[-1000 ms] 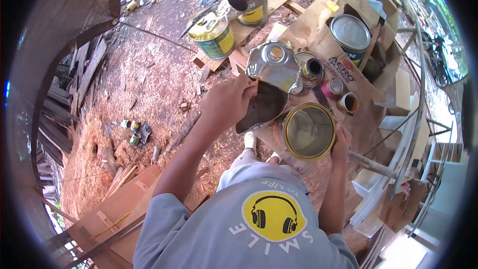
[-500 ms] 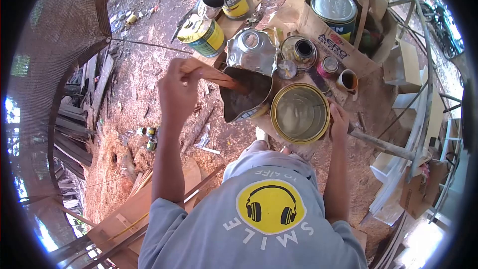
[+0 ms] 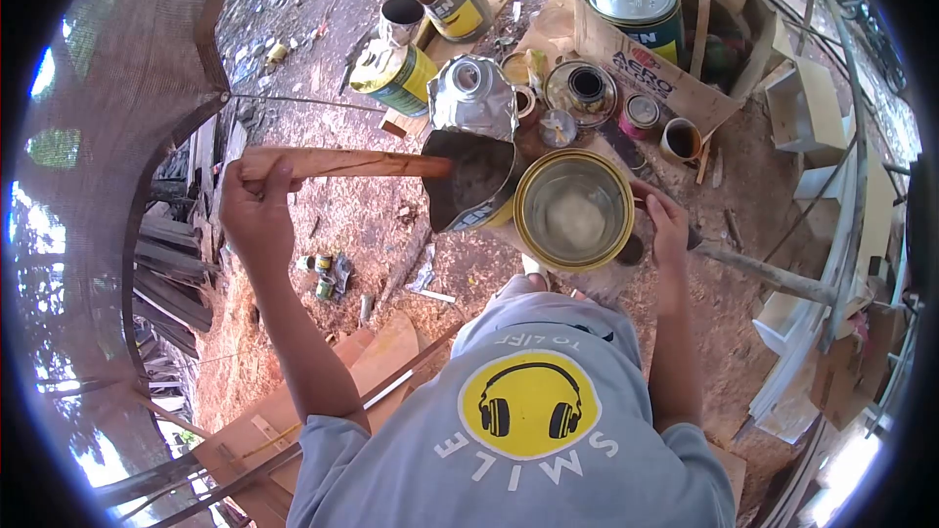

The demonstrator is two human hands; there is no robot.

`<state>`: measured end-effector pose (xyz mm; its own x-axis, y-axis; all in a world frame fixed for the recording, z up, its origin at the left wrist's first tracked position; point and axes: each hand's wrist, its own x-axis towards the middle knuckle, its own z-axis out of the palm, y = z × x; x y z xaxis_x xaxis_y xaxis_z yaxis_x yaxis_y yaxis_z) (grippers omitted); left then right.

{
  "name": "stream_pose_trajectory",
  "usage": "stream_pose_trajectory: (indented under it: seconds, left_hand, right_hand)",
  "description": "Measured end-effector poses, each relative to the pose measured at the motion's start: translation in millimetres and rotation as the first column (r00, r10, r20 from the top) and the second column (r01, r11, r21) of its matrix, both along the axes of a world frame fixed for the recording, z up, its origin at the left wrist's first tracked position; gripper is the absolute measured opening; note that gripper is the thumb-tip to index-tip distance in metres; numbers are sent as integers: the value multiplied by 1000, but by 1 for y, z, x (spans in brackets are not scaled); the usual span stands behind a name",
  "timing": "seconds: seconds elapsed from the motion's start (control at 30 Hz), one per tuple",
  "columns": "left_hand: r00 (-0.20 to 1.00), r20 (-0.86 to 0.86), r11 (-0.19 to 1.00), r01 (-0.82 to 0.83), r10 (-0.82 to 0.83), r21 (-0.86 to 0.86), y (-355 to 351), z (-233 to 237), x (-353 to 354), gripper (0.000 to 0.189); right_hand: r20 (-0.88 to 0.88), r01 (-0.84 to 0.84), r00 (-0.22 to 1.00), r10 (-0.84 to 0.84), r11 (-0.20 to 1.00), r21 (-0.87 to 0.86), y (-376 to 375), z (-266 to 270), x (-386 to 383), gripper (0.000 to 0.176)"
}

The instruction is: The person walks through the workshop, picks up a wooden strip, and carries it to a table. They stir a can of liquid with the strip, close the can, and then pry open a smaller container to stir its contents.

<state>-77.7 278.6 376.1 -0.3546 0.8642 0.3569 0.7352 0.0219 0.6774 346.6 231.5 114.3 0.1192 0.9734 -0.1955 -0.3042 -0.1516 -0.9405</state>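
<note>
Gold-rimmed, a round tin (image 3: 574,264) is nearest, the right hand (image 3: 668,225) curled closed on its side; level holding suits it. The left hand (image 3: 256,210) pinches a wooden stick (image 3: 342,163), tip at a torn can (image 3: 484,176), best kept off jagged edges. Beyond, a pink can (image 3: 640,115) stands by the cardboard box's (image 3: 665,78) near edge.

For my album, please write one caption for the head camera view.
Left hand holds a wooden stick over a dark open can; right hand holds a round tin.

Dirt ground (image 3: 328,103), scattered wood shavings (image 3: 235,311), small cans (image 3: 324,287), a white strip (image 3: 437,295), litter (image 3: 245,70)
</note>
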Motion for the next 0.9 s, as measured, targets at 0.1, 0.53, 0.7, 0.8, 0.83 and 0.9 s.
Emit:
stream_pose_trajectory:
  seconds: [0.1, 0.53, 0.7, 0.8, 0.83, 0.9]
  left_hand:
    - [998, -53, 996, -47, 43, -73, 0, -5, 24, 24]
    - [980, 49, 946, 198, -192, -256, 28, -95, 54, 21]
    - [988, 35, 976, 155, -152, -152, 37, -122, 43, 31]
    - [984, 164, 988, 90, -69, -128, 41, -133, 34, 33]
    - [977, 207, 987, 76, -44, -145, 39, -133, 34, 33]
    - [957, 287, 982, 85, -35, -166, 37, -138, 26, 34]
  right_hand:
    - [83, 23, 996, -26, 999, 29, -4, 2, 4, 30]
    - [137, 46, 989, -54, 997, 62, -26, 19, 3, 29]
    - [187, 91, 978, -91, 996, 7, -27, 22, 0, 25]
    - [215, 158, 966, -144, 986, -50, -29, 22, 1, 22]
    - [222, 176, 962, -158, 982, -64, -30, 20, 2, 21]
    - [244, 204, 953, -177, 975, -86, -31, 17, 4, 21]
